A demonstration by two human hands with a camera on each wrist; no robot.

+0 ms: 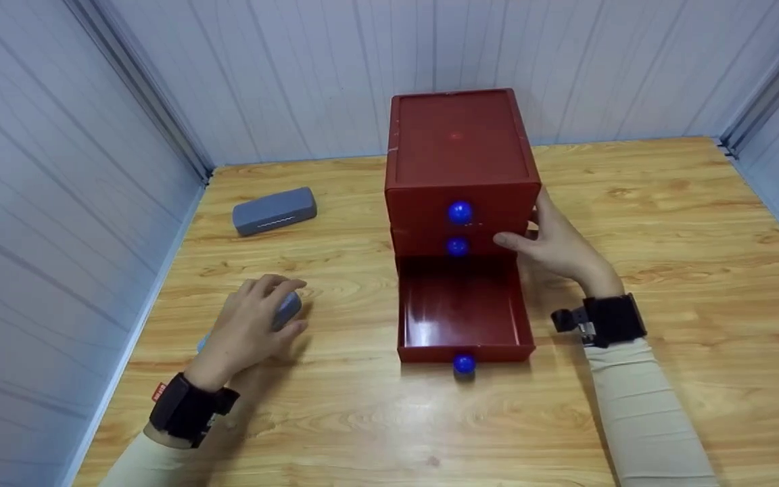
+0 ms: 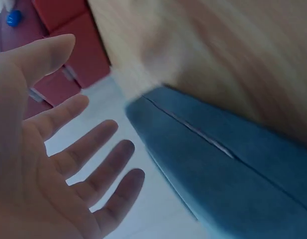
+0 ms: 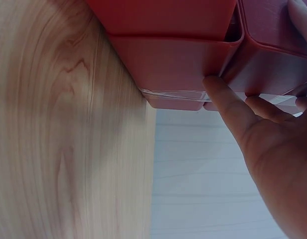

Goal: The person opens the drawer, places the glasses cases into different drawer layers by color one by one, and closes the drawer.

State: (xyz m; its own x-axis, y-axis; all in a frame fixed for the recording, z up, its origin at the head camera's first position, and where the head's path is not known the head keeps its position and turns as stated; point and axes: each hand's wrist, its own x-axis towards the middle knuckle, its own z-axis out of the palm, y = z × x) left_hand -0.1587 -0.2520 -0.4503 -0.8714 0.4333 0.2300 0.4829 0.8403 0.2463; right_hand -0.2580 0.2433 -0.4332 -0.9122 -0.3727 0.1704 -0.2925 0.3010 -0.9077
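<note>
My left hand (image 1: 247, 328) hovers over a grey-blue glasses case (image 1: 287, 310) on the table, partly hidden beneath it. In the left wrist view, the fingers are spread and stay apart from the case (image 2: 218, 154), whose lid seam shows. On the right, my right hand (image 1: 558, 247) touches a red drawer cabinet (image 1: 460, 142). Its thumb lies on the front of the middle drawer, and the fingers rest against the side wall (image 3: 168, 64). The bottom drawer (image 1: 460, 314) is pulled out, with nothing inside; its blue round knob (image 1: 464, 365) faces me. The two upper drawers are closed.
A second grey glasses case (image 1: 274, 211) lies at the back left of the wooden table (image 1: 362, 419). White panel walls (image 1: 335, 74) enclose the back and both sides. The open drawer juts toward me between my two arms.
</note>
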